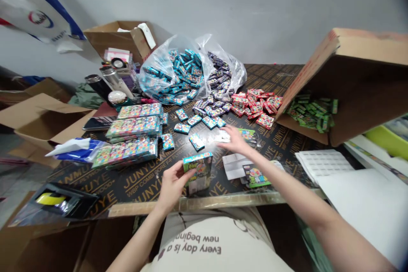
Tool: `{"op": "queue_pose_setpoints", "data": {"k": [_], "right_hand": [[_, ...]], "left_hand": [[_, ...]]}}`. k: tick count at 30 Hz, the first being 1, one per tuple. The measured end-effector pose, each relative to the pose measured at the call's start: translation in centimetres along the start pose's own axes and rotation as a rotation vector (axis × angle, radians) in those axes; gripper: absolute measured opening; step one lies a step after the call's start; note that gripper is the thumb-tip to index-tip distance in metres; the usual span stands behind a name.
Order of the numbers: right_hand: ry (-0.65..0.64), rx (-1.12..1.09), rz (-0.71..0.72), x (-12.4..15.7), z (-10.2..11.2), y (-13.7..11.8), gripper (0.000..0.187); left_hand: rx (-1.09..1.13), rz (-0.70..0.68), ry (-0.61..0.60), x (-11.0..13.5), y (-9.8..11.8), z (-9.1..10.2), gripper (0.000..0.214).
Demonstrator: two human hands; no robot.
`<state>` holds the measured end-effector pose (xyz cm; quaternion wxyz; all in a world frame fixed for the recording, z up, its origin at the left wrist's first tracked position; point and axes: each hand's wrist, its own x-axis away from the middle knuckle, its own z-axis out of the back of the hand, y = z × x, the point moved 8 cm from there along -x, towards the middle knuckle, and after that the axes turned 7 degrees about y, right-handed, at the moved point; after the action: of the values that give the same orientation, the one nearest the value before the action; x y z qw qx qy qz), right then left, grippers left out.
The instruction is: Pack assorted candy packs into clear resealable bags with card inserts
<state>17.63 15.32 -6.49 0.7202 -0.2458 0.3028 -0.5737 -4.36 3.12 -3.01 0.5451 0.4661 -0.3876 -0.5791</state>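
My left hand grips a small colourful carton standing open-topped near the table's front edge. My right hand reaches forward over the dark printed table, fingers spread flat above small packets by a clear wrapper. Loose blue packets lie just left of it. Red packets are heaped further back. Flattened cartons lie under my right forearm.
Clear bags of blue and purple packets sit at the back. Stacked colourful display boxes stand left. A tilted cardboard box with green packets is at right. White sheets and a tape dispenser flank the front.
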Motion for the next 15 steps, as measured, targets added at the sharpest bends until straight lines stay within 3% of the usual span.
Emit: {"op": "queue_pose_setpoints", "data": {"k": [3,4,6,8,11,13,15], "right_hand": [[-0.243,0.538,0.041,-1.5,1.2,6.4,0.081],[-0.345,0.623,0.043,-1.5,1.0,8.3,0.083],[-0.403,0.659,0.091,-1.6,0.9,10.3,0.082],[-0.401,0.692,0.167,-1.5,0.5,11.0,0.078],[-0.346,0.694,0.195,-1.5,0.9,11.3,0.062],[-0.284,0.643,0.167,-1.6,2.2,11.1,0.054],[-0.166,0.566,0.177,-1.2,4.3,9.6,0.053]], "left_hand": [[-0.304,-0.281,0.246,1.0,3.2,6.5,0.027],[-0.419,-0.390,0.309,1.2,4.1,8.3,0.031],[-0.647,-0.540,0.366,1.0,4.3,10.7,0.036],[-0.859,-0.554,0.380,-0.2,2.2,12.3,0.037],[-1.061,-0.436,0.364,-2.5,-2.5,13.8,0.036],[-1.087,-0.368,0.322,-3.6,-4.9,14.0,0.038],[-1.012,-0.340,0.293,-4.1,-5.7,13.4,0.042]]}}
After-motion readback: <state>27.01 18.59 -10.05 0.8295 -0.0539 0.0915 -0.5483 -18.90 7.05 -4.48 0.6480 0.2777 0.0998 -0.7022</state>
